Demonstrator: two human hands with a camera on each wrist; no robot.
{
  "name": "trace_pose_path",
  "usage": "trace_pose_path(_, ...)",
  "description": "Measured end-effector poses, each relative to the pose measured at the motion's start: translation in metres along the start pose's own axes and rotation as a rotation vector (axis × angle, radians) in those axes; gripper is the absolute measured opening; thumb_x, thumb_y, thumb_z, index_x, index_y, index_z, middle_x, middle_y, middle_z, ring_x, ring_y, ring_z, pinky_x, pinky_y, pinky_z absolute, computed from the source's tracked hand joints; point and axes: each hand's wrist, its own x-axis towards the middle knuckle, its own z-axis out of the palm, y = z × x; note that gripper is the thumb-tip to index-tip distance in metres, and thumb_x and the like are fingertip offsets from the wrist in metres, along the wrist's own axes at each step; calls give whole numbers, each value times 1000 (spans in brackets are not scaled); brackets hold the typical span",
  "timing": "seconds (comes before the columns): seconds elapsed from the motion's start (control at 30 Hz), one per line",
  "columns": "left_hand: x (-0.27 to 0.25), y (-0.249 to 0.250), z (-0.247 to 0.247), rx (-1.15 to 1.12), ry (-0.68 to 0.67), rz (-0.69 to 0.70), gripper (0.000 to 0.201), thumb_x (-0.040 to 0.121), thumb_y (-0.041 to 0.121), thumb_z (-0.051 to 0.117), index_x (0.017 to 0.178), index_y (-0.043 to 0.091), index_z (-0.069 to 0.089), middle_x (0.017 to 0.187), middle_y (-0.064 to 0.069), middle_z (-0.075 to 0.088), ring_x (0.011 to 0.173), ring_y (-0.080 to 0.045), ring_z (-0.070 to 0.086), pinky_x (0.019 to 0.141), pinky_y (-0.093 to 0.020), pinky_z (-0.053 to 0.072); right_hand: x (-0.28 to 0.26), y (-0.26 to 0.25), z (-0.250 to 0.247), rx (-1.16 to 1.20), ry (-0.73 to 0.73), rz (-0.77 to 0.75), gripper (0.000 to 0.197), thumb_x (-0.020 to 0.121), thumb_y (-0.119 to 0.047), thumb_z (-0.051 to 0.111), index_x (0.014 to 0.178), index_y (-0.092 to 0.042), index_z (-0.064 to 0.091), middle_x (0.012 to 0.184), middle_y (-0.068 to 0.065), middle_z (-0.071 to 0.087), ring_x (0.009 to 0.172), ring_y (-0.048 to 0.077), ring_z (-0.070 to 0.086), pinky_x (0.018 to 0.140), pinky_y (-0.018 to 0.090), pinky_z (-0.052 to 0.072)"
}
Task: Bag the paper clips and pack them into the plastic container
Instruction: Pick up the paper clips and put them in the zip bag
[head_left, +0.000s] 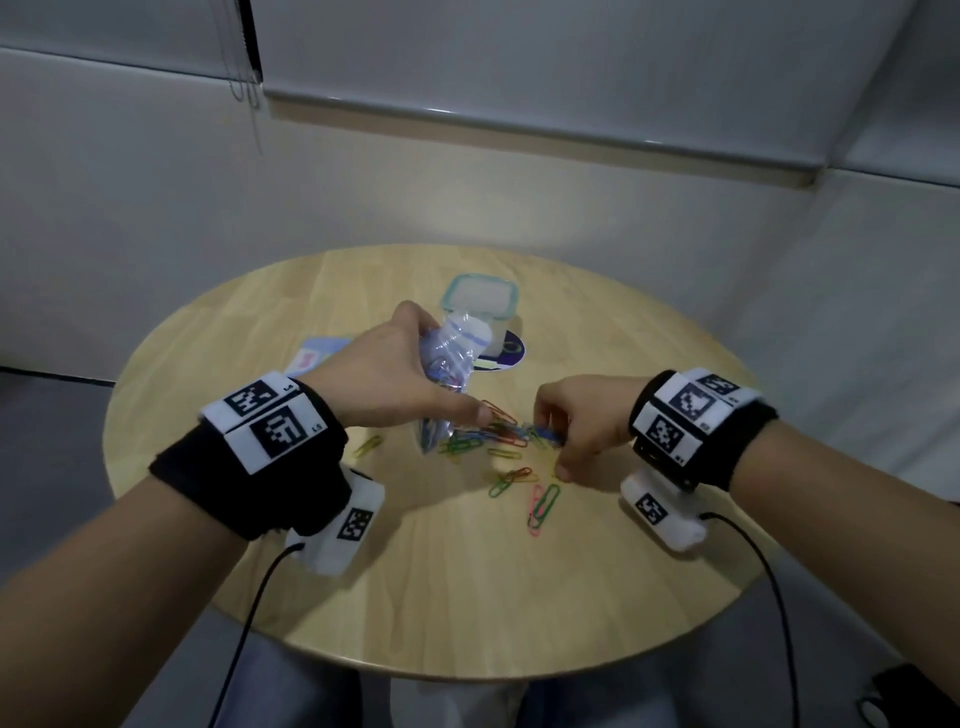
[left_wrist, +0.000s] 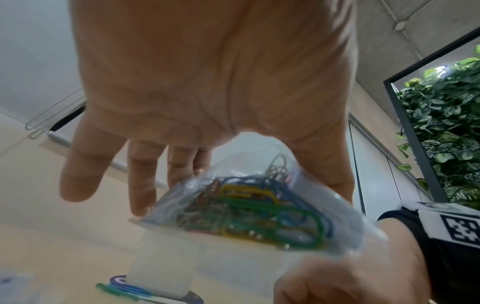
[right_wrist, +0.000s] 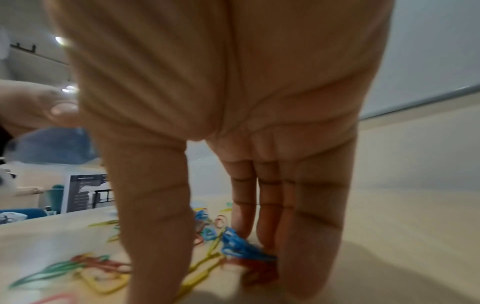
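Observation:
My left hand (head_left: 410, 369) holds a clear zip bag (head_left: 457, 353) upright above the round wooden table (head_left: 363, 597). Coloured paper clips fill the bag's lower part (left_wrist: 246, 209), its bottom near the table. Loose clips (head_left: 493, 441) lie scattered below it and further forward (head_left: 543, 501). My right hand (head_left: 569, 434) reaches down into the pile. Its fingertips (right_wrist: 262, 236) press on a bunch of blue and red clips (right_wrist: 239, 244), while the thumb (right_wrist: 155, 226) stands apart. The plastic container (head_left: 480, 301), teal-rimmed, sits behind the bag.
A dark purple disc (head_left: 509, 353) lies by the container, and a light-blue card (head_left: 314, 356) lies at the left behind my left hand. Cables hang from both wrist cameras over the table's near edge. A wall stands close behind the table.

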Motion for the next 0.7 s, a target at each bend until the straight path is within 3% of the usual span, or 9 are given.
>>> trace_pose_path(0.13,3,1,2,13,-27,-9,89,54,54,85,122,22,37,101,7,61,85,-1,57,59,-21,40,-3,-10,4,-89,59,-97,32,69,-17,73,98,-18,58,91,1,61,81,20,54,69,31,48)
trace_pose_path(0.3,4,2,5,75,-41,-9,89,54,54,84,120,21,35,98,7,60,82,-1,56,57,-21,38,-5,-20,7,-181,104,-120,34,71,-6,66,104,-14,62,89,3,62,79,21,53,62,29,47)
trace_pose_path(0.37,3,1,6,95,-47,-7,90,54,54,84,121,21,35,95,8,60,81,1,55,57,-20,39,-5,-21,6,-171,120,-114,33,75,-6,60,107,-14,63,97,5,65,81,21,53,63,28,47)
trace_pose_path(0.47,2,0,5,106,-50,-13,90,56,53,84,123,20,35,92,11,57,78,3,52,55,-20,37,-9,-19,1,-76,193,-70,28,83,-21,58,109,-13,63,107,9,67,90,23,58,78,33,52)
trace_pose_path(0.5,2,0,4,109,-52,-15,90,56,53,84,124,20,34,91,11,56,78,3,52,55,-20,37,-11,-18,0,-62,202,-49,36,81,-34,62,108,-11,63,105,10,68,92,25,61,79,35,52)
trace_pose_path(0.57,2,-1,4,117,-59,-14,93,56,54,84,127,18,34,91,10,56,77,3,52,56,-21,38,-14,-14,2,-76,113,-1,66,65,-58,72,107,-8,61,100,10,69,93,27,64,79,37,53)
trace_pose_path(0.63,3,-1,5,118,-71,-15,96,56,54,84,129,18,33,90,12,54,77,4,52,55,-20,37,-16,-13,7,-49,18,5,80,49,-62,80,106,-11,56,99,7,66,90,24,64,75,35,55)
trace_pose_path(0.7,3,0,6,123,-82,-17,96,56,54,84,128,18,33,89,14,53,76,5,51,54,-19,35,-14,-15,9,-18,13,-32,75,49,-54,84,104,-14,53,100,3,65,86,20,61,68,29,52)
